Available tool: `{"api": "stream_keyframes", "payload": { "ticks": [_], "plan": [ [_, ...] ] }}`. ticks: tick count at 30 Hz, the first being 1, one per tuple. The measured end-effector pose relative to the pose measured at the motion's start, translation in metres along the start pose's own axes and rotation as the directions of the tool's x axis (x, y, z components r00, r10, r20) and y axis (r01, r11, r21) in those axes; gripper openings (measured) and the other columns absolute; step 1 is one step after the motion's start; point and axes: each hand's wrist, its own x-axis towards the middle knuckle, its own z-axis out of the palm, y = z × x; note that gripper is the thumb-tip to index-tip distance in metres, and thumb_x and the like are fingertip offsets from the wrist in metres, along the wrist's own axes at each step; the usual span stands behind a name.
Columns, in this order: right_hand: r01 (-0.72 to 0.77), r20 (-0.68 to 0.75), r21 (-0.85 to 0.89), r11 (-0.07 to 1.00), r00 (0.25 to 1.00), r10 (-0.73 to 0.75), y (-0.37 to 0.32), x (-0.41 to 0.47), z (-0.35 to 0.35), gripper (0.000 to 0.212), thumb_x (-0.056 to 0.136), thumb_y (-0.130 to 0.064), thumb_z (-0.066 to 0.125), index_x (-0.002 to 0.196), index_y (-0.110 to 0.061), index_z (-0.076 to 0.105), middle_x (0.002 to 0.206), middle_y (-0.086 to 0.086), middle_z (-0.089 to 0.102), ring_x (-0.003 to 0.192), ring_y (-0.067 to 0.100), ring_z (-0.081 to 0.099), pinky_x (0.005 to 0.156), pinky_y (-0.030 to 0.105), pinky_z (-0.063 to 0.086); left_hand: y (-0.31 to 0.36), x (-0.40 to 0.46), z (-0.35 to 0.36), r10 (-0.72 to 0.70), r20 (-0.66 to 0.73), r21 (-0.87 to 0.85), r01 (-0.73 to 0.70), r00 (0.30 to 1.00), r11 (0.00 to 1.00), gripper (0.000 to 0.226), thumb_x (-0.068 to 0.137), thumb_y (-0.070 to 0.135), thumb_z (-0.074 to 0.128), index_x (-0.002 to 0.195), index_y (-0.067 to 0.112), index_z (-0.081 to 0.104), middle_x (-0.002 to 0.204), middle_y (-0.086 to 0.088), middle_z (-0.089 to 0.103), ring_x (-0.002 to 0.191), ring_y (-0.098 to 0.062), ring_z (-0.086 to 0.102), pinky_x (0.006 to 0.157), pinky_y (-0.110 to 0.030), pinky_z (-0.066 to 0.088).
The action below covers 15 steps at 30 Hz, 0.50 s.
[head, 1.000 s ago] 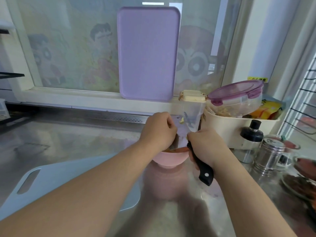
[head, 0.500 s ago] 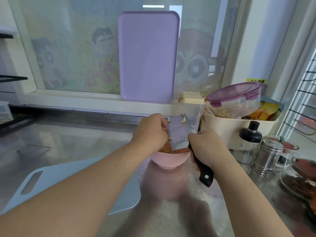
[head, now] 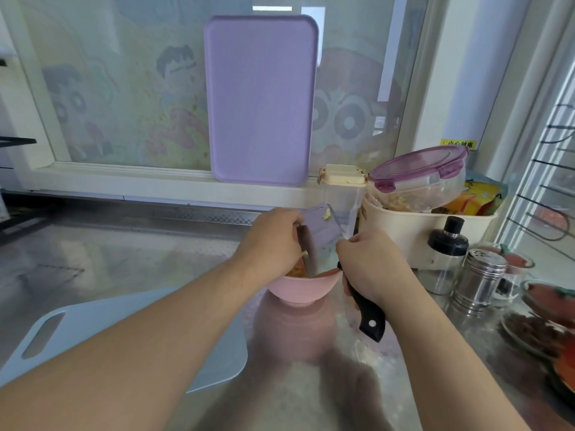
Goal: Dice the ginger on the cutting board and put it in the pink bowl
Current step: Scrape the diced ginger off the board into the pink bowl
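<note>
Ginger (head: 80,270), already diced, lies in pale yellow bits inside the pink bowl (head: 303,289), which stands on the steel worktop (head: 124,256); a few bits cling to the knife blade (head: 320,227) (one near its far edge, one lower by the left fingers). The blade is held flat-side toward the camera, tilted over the bowl. The right hand (head: 370,269) grips the black handle (head: 368,317), fingers curled round it, just right of the bowl. The left hand (head: 273,241) has its fingers curled against the blade's left side above the bowl; whether they pinch anything I cannot tell. A pale blue cutting board (head: 124,321) lies on the near left of the worktop. A purple board (head: 261,101) leans against the far window. To the right stand a cream basket (head: 413,231), a lidded container (head: 420,178) and a steel shaker (head: 480,281).
</note>
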Motion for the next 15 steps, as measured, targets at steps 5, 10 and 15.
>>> {"api": "stream_keyframes", "payload": {
  "ticks": [5,10,15],
  "plan": [
    [0.022,-0.023,0.008,1.000,1.000,-0.022,0.000,0.000,-0.001,0.033,0.096,-0.020,0.050,0.070,0.000,0.056,0.063,0.021,0.056,0.058,0.028,0.047,0.060,0.036,0.043,-0.007,-0.009,-0.006,-0.022,-0.018,-0.089,0.020,1.000,0.996,0.043,0.081,-0.005,0.047,0.096,0.023,0.076,0.089,0.011,0.074,0.090,-0.010,0.068,0.084,-0.034,0.058],
    [0.016,-0.024,0.023,1.000,1.000,-0.016,0.001,0.000,0.001,0.032,0.096,-0.019,0.050,0.070,-0.002,0.055,0.064,0.021,0.056,0.057,0.027,0.046,0.059,0.035,0.041,-0.013,-0.013,-0.004,0.098,-0.079,-0.074,-0.104,0.992,0.992,0.012,0.089,0.018,0.064,0.085,0.029,0.067,0.086,0.014,0.066,0.079,-0.002,0.062,0.075,-0.033,0.056],
    [0.028,-0.022,0.021,0.999,0.999,-0.027,0.000,-0.002,0.004,0.037,0.100,-0.025,0.050,0.069,-0.005,0.053,0.062,0.019,0.055,0.056,0.025,0.045,0.057,0.033,0.041,-0.023,-0.012,0.002,0.166,-0.008,0.072,-0.165,0.986,0.984,0.009,0.094,0.023,0.063,0.087,0.028,0.061,0.094,0.013,0.056,0.090,-0.010,0.057,0.083,-0.038,0.054]
  ]
}}
